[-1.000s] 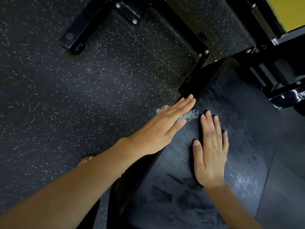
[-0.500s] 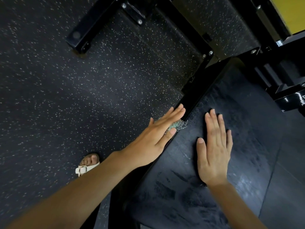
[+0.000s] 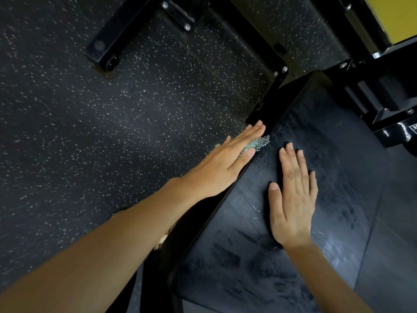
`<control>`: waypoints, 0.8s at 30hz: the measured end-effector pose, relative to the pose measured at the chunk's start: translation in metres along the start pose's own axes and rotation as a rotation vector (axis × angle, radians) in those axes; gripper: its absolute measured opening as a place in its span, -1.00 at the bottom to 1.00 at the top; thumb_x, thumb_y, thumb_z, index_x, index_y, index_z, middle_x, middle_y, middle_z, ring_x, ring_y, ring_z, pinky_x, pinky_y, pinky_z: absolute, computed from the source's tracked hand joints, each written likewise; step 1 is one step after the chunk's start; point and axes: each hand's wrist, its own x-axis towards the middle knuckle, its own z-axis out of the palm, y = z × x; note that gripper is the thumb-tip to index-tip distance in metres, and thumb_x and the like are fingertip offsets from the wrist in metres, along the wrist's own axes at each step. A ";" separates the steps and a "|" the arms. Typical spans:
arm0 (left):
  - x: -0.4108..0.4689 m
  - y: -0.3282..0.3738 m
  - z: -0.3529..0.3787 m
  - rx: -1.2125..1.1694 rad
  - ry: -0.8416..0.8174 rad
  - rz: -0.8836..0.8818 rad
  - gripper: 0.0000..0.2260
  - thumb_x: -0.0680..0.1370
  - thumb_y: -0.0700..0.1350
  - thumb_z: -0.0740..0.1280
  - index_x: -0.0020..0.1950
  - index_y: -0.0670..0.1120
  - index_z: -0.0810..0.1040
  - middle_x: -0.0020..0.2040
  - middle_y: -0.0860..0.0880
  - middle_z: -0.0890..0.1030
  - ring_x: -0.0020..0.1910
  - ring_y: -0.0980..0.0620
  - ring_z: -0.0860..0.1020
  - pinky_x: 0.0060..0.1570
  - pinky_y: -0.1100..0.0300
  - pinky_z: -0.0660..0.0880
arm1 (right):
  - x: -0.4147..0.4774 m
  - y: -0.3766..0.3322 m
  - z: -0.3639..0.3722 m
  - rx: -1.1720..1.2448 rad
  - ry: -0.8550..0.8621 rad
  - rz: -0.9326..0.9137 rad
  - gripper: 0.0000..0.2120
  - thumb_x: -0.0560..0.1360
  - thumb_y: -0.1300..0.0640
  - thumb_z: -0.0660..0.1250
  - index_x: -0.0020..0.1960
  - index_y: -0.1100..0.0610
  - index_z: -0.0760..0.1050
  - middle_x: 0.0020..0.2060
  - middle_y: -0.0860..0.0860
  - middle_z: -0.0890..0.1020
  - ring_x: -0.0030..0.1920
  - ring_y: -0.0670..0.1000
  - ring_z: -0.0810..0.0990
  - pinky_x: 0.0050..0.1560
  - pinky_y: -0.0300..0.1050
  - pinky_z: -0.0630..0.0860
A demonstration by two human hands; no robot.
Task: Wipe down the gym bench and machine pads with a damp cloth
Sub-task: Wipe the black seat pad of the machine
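A black padded gym bench (image 3: pixel 248 256) runs from bottom centre up to the right, its top streaked with damp marks. My left hand (image 3: pixel 225 163) lies flat along the pad's left side edge, pressing a small teal and grey mesh cloth (image 3: pixel 259 142) against it. Only the cloth's tip shows past my fingers. My right hand (image 3: pixel 293 199) rests palm down on the pad's top, fingers spread slightly, holding nothing.
Dark speckled rubber floor (image 3: pixel 90 132) fills the left. A black steel frame foot (image 3: pixel 126 41) with bolts lies at the top. Black machine parts (image 3: pixel 394 127) stand at the right, a yellow panel (image 3: pixel 397 14) in the top right corner.
My left hand slid the cloth back toward me along the pad's edge, then forward again to near where it started. My right hand has stayed flat on the pad.
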 end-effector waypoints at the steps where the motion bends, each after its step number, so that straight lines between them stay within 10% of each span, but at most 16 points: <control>1: -0.005 -0.001 0.000 0.000 -0.005 0.006 -0.56 0.72 -0.08 0.02 0.62 0.00 0.10 0.60 0.20 0.07 0.55 0.34 0.00 0.58 0.16 -0.13 | 0.000 0.000 0.000 0.001 0.001 -0.001 -0.46 0.62 0.00 -0.02 0.59 0.03 0.13 0.58 -0.15 0.11 0.59 -0.07 -0.02 0.56 0.14 -0.09; 17: -0.090 -0.007 0.009 -0.054 0.059 -0.052 -0.54 0.67 0.03 0.02 0.58 0.09 0.13 0.56 0.31 0.10 0.52 0.39 0.01 0.44 0.49 -0.08 | -0.001 0.000 0.000 -0.029 -0.031 -0.012 -0.44 0.62 -0.02 -0.08 0.62 -0.02 0.00 0.59 -0.18 0.01 0.59 -0.12 -0.12 0.56 0.09 -0.17; 24: -0.052 0.002 0.004 0.008 0.028 -0.057 -0.57 0.72 -0.07 0.03 0.60 0.10 0.09 0.59 0.25 0.08 0.53 0.39 0.00 0.59 0.11 -0.05 | -0.008 -0.003 -0.001 -0.024 -0.077 -0.010 -0.43 0.63 -0.07 -0.14 0.62 -0.02 -0.10 0.60 -0.16 -0.08 0.58 -0.13 -0.22 0.55 0.07 -0.26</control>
